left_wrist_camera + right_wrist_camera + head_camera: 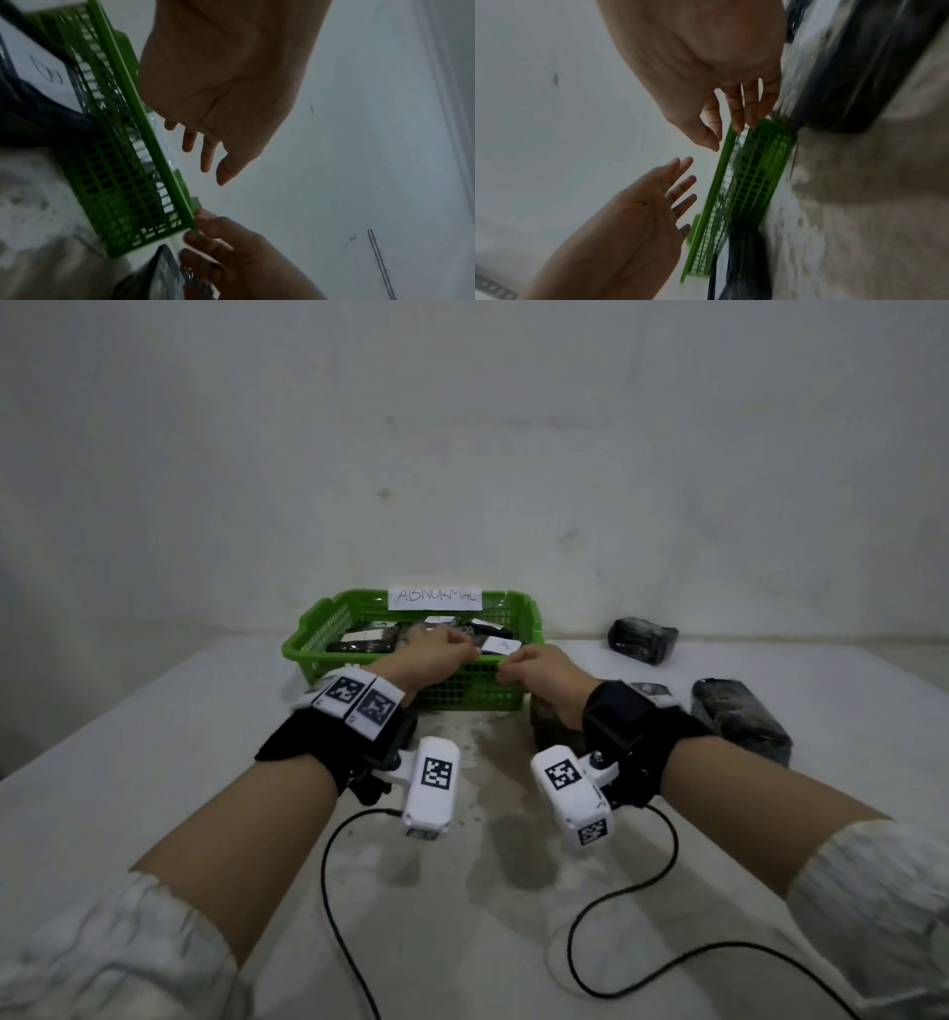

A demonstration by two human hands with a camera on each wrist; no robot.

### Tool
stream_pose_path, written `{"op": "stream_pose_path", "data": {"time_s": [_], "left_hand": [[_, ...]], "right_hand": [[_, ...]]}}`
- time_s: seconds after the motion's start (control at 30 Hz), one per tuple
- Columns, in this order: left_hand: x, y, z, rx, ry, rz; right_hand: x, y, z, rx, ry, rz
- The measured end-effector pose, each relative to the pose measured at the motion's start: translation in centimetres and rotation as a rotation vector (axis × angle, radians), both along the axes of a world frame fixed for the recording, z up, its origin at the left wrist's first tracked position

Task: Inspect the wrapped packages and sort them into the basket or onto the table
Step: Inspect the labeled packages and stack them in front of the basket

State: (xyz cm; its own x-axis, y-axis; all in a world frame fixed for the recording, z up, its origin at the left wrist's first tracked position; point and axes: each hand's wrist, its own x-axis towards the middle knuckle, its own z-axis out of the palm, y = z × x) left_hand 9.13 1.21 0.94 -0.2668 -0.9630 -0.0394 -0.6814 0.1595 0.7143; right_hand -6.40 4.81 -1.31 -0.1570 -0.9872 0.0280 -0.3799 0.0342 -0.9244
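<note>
From the head view, both hands sit at the green basket's (308, 639) near rim; it holds several packages, count unclear, while three lie on the tabletop (154, 762), one (549, 716) half hidden and easily missed. In the wrist views the left hand (223, 85) and right hand (706, 67) show loose, spread fingers holding nothing; a blind reach could nudge the basket.

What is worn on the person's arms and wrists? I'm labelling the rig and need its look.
Both forearms are bare below pushed-up pale sleeves. Each wrist has a black strap: the left one carries white tags printed with black square codes, the right one is plain. A white camera block with square code markings hangs under each wrist, trailing a black cable.
</note>
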Motion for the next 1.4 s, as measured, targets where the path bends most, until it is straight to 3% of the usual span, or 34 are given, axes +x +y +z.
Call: {"op": "stream_pose_path", "data": {"time_s": [0.1, 0.2, 0.27, 0.4, 0.53, 0.73, 0.87, 1.0, 1.1, 1.2, 1.4], "left_hand": [[-4.8, 0.1, -0.3, -0.010, -0.114, -0.088], [-8.2, 0.8, -0.8, -0.011, -0.363, -0.125], [-8.9, 1.2, -1.1, 0.002, -0.434, -0.133], [-8.2, 1.4, -1.2, 0.033, -0.451, -0.177], [-7.9, 2.5, -0.1, 0.059, -0.440, -0.235], [-8.3, 2.5, -0.1, 0.033, -0.409, -0.228], [-8.2, 2.2, 0.1, 0.089, -0.315, -0.222], [-7.8, 2.3, 0.8, 0.246, 0.121, -0.192], [-7.3, 2.5, 2.1, 0.253, 0.286, -0.191], [-6.5, 1.9, 2.5, 0.214, 0.494, -0.206], [-5.4, 2.0, 2.7, 0.148, 0.641, -0.281]], "right_hand": [[-4.9, 0.4, 0.6, -0.027, 0.133, -0.088], [-9.2, 0.2, 0.6, 0.130, 0.560, -0.030], [-11.0, 0.3, 0.4, 0.213, 0.750, -0.008], [-12.5, 0.3, -0.2, 0.318, 0.779, 0.105], [-13.1, 0.0, -0.6, 0.373, 0.860, 0.078], [-13.8, 1.2, 1.1, 0.393, 0.763, 0.035], [-14.2, 2.3, 2.3, 0.288, 0.615, -0.052], [-14.5, 2.1, 2.0, -0.013, 0.112, -0.066], [-12.8, 3.1, 2.1, -0.118, -0.195, 0.002], [-10.7, 3.3, 1.7, -0.142, -0.353, 0.127], [-7.0, 3.5, 1.9, -0.141, -0.542, 0.193]]}}
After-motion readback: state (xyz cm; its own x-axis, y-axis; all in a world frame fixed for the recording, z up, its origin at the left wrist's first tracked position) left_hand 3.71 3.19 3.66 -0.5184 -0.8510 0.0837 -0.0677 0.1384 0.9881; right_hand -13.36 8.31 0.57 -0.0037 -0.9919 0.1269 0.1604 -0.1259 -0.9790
